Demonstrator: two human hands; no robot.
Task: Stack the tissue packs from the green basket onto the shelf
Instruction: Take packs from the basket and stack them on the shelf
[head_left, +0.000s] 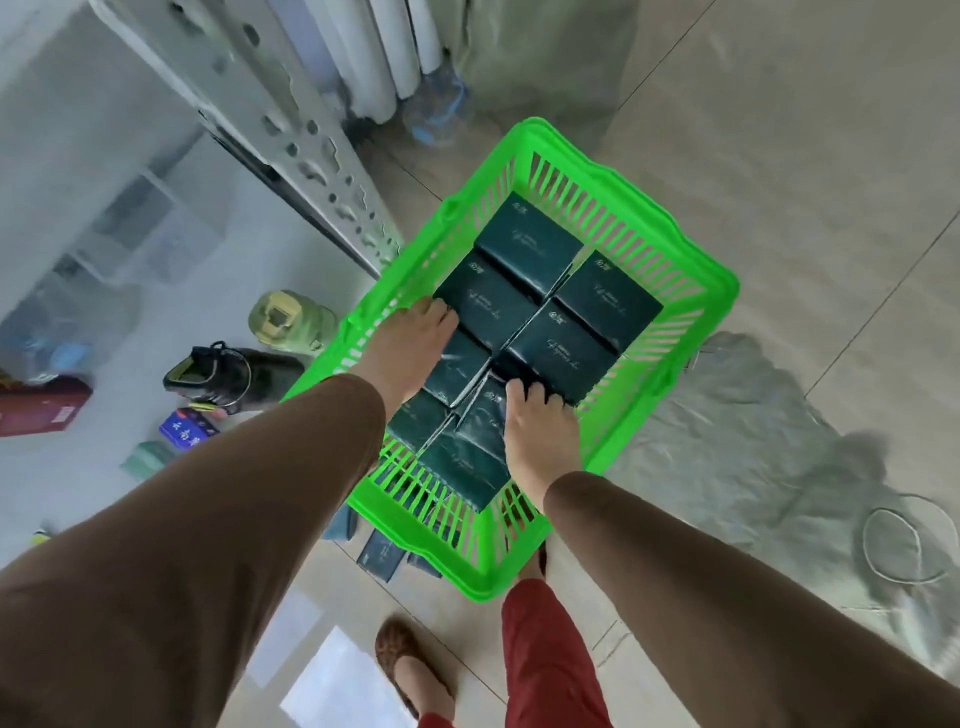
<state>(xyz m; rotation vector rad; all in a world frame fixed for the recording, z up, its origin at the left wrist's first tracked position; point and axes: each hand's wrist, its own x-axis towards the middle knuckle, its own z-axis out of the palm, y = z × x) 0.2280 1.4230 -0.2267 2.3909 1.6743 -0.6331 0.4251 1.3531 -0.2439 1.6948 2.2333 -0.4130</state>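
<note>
1. The shelf (291, 156) stands to the far left of the left hand (410, 348).
2. The left hand is down in the basket (691, 270). Its fingers curl over the edge of a pack (488, 306).
3. More packs lie flat just past both hands, close together.
4. The right hand (540, 426) has bent fingers pressing on a pack; whether it grips, I cannot tell.
5. The packs look soft, light and shiny, so maybe slippery. Best to hold one by its two long sides.
</note>
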